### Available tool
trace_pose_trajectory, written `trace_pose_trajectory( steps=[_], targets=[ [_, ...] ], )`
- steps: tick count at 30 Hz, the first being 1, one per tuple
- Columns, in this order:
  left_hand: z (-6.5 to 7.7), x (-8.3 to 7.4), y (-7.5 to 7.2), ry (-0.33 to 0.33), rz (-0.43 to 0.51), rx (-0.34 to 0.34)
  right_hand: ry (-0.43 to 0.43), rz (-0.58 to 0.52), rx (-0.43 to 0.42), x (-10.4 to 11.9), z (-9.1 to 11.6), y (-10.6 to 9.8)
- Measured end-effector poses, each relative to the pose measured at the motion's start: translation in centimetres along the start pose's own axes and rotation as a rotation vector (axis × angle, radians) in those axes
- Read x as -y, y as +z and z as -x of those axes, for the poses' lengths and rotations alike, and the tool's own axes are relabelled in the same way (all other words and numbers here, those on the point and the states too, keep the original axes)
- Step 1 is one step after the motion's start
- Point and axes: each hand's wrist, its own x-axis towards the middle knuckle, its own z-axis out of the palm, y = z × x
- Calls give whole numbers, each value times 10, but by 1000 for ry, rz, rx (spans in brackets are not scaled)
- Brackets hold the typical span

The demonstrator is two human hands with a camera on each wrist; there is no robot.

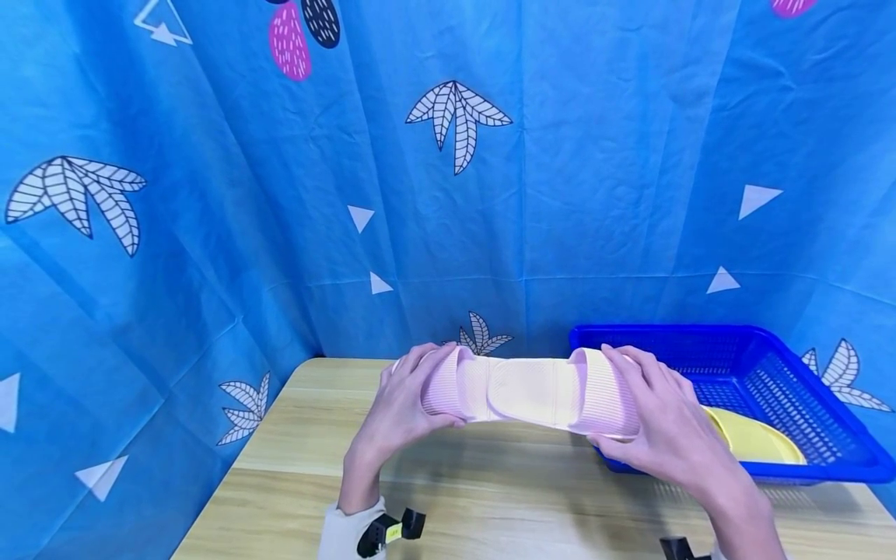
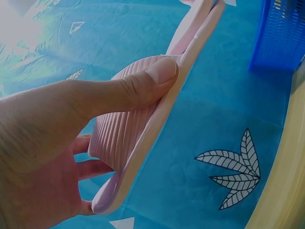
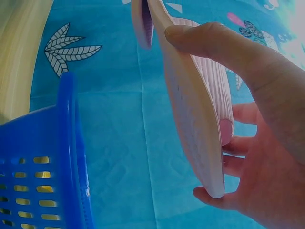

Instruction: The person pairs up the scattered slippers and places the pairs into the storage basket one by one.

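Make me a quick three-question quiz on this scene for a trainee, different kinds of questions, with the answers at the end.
1. Multiple choice: what colour is the slipper that shows inside the basket?
A) Green
B) Yellow
C) Black

2. True or false: the left hand grips one pink slipper, and the right hand grips another pink slipper.

3. Fill in the blank: in the head view, the basket sits toward the ____ side of the table.

Key:
1. B, yellow
2. True
3. Right
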Motion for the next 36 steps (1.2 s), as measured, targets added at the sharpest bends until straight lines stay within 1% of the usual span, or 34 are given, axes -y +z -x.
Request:
trace_pose_trajectory(
  steps=[5,14,20,24,33,36],
  targets=[
    [0,-3,1,32,0,-8,-2,8,20,4,-1,2],
    [-2,-7,5,61,-13,-8,-53,2,-12,10,-2,7],
    [-3,-10,9,81,-21,-5,-25,25,11,17,-4,12],
    [-4,-12,10,102,-19,-7,-25,49,22,20,-4,14],
    [-3,-10,10,107,-29,-17,-77,60,33,19,-3,15],
    [-3,-9,10,109,-30,-20,-81,63,43,19,-3,15]
  ],
)
